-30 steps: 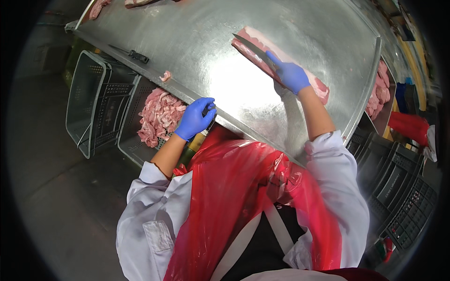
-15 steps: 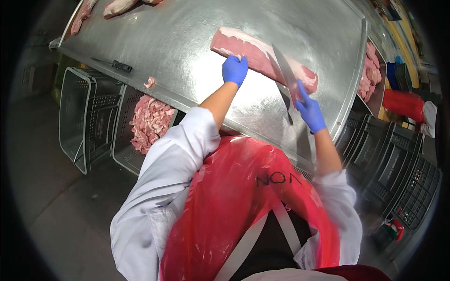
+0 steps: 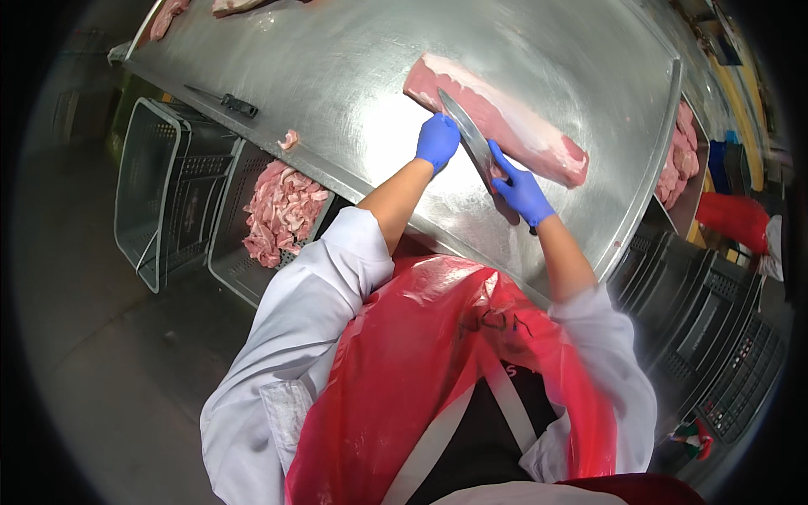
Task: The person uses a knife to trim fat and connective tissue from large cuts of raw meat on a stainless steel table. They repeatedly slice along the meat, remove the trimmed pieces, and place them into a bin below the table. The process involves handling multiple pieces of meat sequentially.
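A long pink slab of meat (image 3: pixel 497 118) with a strip of white fat lies slantwise on the steel table. My left hand (image 3: pixel 438 140), in a blue glove, is closed at the slab's near edge by its left end; whatever its fingers grip is hidden. In my blue-gloved right hand (image 3: pixel 523 194) is a long-bladed knife (image 3: pixel 468 128), its blade slanting up and left. The knife's tip overlaps the left part of the meat, just above my left hand.
More meat (image 3: pixel 240 6) lies at the table's far left. A second knife (image 3: pixel 238 105) and a small scrap (image 3: pixel 289 140) sit along the near rim. Below stand a crate of trimmings (image 3: pixel 282 206) and another crate (image 3: pixel 150 198). Meat pieces (image 3: pixel 680 156) fill a bin at right, near dark stacked crates (image 3: pixel 686 311).
My right hand has brought the knife leftward, from the slab's right part to its left end beside my left hand. The left hand stays closed near the edge. The whole view has shifted slightly.
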The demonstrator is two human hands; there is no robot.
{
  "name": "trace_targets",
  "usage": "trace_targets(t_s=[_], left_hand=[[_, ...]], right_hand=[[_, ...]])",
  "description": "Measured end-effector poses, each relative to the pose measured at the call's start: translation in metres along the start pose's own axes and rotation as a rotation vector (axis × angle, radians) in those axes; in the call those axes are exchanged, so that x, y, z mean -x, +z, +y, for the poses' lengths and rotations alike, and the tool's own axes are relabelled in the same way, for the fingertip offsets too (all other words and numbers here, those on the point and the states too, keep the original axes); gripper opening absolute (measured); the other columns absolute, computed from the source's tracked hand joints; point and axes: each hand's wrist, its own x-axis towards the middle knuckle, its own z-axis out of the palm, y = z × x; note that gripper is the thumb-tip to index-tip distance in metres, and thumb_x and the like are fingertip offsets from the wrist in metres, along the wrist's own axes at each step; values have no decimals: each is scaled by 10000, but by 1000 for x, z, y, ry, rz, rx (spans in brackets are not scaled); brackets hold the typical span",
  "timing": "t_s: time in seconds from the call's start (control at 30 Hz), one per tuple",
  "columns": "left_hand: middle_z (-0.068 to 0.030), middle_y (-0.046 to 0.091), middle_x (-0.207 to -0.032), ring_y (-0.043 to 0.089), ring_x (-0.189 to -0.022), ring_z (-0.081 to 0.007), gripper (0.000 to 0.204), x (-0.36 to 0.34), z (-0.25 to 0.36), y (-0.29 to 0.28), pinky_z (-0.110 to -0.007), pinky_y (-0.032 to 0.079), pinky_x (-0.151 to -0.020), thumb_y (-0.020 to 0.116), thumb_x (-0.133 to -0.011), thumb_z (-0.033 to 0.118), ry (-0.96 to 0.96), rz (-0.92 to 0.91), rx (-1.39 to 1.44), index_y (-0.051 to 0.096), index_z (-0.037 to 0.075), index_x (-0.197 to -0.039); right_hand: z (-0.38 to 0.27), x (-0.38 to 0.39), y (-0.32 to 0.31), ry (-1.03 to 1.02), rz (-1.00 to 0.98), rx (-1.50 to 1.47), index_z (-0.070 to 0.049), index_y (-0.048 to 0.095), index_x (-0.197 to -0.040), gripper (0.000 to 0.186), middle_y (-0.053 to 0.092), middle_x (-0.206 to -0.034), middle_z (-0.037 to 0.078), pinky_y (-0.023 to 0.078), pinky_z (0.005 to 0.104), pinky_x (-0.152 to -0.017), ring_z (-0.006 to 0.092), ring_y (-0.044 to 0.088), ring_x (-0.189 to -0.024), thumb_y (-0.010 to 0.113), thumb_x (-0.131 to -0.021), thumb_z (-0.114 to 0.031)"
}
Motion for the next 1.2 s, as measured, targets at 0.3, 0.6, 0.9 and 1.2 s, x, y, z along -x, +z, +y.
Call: trace_targets(t_s=[0.3,0.6,0.9,1.2], left_hand=[[-212,695,-854,679,-785,-276,270,-9,-5,-46,-386,528,-732,546,-980,209,-8,-66,390,667,-31,-952],[48,588,-874,525,-715,-58,166,47,-3,-234,-239,445,-633,558,-1020,91,-279,-113,504,681,32,-1114],[-268,698,-1035,702,-926,-423,361,71,-203,-404,-507,555,-810,598,-971,363,-112,-373,-1184,624,7,-1025],[-289,634,-1226,613,-1163,-452,576,-69,-15,-217,-515,504,-980,663,-956,362,711,-354,-807,543,-10,-1380]], right_hand=[[-51,-79,53,-20,171,-74,-297,251,-1640,727,717,-1110,272,529,437,-930,414,717,-982,585,-996,-232],[-131,-101,64,56,-48,-103,-343,249,-1634,699,687,-885,161,538,370,-823,239,633,-749,554,-1011,-252],[-7,78,-30,576,884,-400,-310,243,-1648,737,636,-848,4,499,256,-543,87,570,-651,595,-1014,-177],[-13,99,-24,661,889,-737,-165,183,-1661,762,594,-831,50,496,275,-545,121,574,-643,573,-1008,-120]])
